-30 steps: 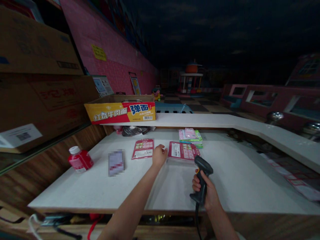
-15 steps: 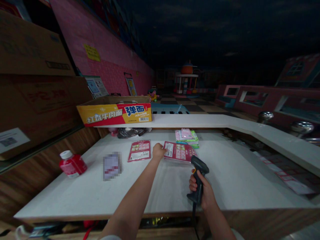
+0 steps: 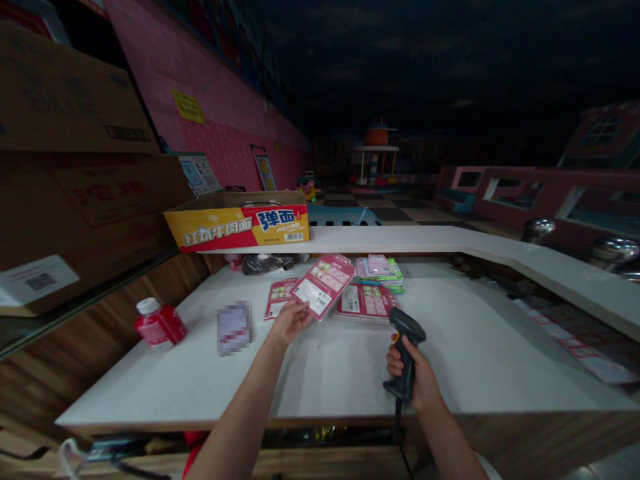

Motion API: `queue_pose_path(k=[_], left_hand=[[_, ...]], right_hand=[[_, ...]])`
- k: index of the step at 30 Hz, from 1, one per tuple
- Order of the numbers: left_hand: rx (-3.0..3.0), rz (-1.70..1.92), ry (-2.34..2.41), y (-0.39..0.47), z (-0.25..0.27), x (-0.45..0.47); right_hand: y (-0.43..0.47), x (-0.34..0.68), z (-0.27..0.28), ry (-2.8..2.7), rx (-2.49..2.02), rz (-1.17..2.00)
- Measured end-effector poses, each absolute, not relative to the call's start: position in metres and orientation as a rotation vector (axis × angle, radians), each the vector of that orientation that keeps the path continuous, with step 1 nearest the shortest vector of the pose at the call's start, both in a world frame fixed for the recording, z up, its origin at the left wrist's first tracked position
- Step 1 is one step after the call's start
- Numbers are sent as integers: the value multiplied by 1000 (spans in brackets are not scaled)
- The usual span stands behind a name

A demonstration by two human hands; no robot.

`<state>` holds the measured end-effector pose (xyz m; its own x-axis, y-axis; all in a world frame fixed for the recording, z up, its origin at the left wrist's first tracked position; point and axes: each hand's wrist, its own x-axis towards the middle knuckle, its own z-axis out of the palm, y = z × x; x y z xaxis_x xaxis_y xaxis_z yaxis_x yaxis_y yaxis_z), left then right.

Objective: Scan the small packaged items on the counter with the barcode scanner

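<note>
My left hand (image 3: 294, 321) pinches the lower corner of a flat pink package (image 3: 325, 283), which is tilted and raised over the white desk. Its white label with a barcode faces me. Partly behind it on the left lies another pink package (image 3: 278, 298). To its right is a stack of similar pink packages (image 3: 371, 303). My right hand (image 3: 416, 370) is wrapped around the handle of a black barcode scanner (image 3: 406, 347). The scanner's head points up and left, near the stack's front right corner, and its cable hangs over the desk edge.
On the desk (image 3: 320, 380) stand a red bottle (image 3: 163, 327) and a blurred-out item (image 3: 234, 328). Green and pink packets (image 3: 383, 269) lie behind the stack. A yellow-red carton (image 3: 240, 227) sits on the raised ledge (image 3: 400, 239). Large cardboard boxes (image 3: 85, 200) are piled at left.
My left hand has lifted one pink package off the stack and carried it left, tilting it. My right hand still holds the scanner in nearly the same place.
</note>
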<state>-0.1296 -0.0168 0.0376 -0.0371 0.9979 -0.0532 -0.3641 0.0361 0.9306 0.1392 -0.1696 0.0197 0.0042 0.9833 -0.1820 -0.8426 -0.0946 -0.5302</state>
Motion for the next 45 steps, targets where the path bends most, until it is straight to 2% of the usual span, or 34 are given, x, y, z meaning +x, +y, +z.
queue_pose_path(k=[9, 21, 34, 45], left_hand=[[743, 1670, 822, -39, 11, -126], [769, 1691, 761, -41, 4, -126], [899, 1693, 826, -39, 4, -125], [773, 1677, 772, -42, 1, -125]], right_hand=[[-172, 136, 22, -353, -680, 1559], [-169, 63, 64, -985, -1206, 1394], [-159, 48, 73, -974, -1220, 1399], [-149, 47, 67, -910, -1124, 1421]])
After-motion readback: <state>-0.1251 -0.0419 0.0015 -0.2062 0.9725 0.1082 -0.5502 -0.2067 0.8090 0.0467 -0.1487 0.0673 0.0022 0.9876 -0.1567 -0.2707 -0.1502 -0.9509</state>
